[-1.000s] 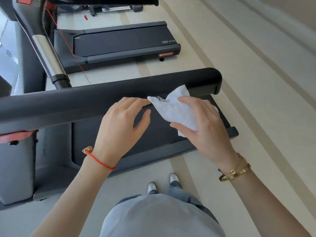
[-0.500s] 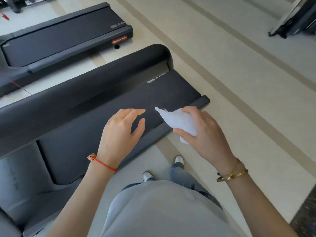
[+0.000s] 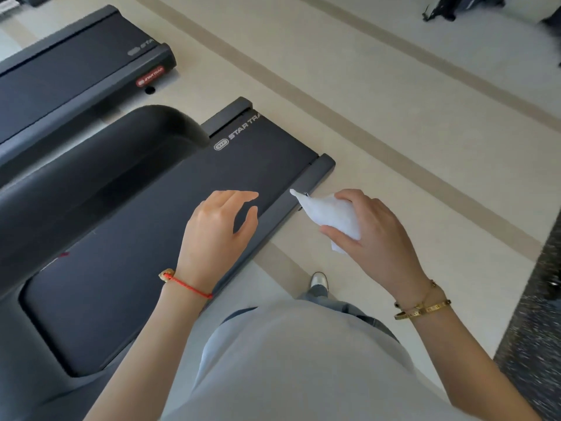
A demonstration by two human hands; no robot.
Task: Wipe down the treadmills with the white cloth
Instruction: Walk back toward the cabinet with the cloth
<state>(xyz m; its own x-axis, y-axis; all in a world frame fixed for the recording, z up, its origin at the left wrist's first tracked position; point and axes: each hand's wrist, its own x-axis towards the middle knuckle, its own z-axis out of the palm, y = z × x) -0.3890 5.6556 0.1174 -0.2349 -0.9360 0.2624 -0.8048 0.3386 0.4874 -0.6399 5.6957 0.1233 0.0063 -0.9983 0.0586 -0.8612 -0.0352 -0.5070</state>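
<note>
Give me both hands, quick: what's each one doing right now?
Left hand: open, fingers spread, holding nothing, above the treadmill belt.
Right hand: closed around the white cloth, held in the air, not on the treadmill.

Both my arms reach forward, bare to the wrists. My left hand [image 3: 217,229] hangs palm-down, its fingers [image 3: 243,196] loosely spread and slightly curled, thumb apart from them, nothing in its grasp; a red cord bracelet [image 3: 189,287] circles that wrist. My right hand [image 3: 368,230] is closed around a bunched white cloth [image 3: 329,212], thumb beneath and fingers over the top, a corner of cloth poking out beyond the fingertips. Gold bracelets [image 3: 423,308] ring the right wrist.
</note>
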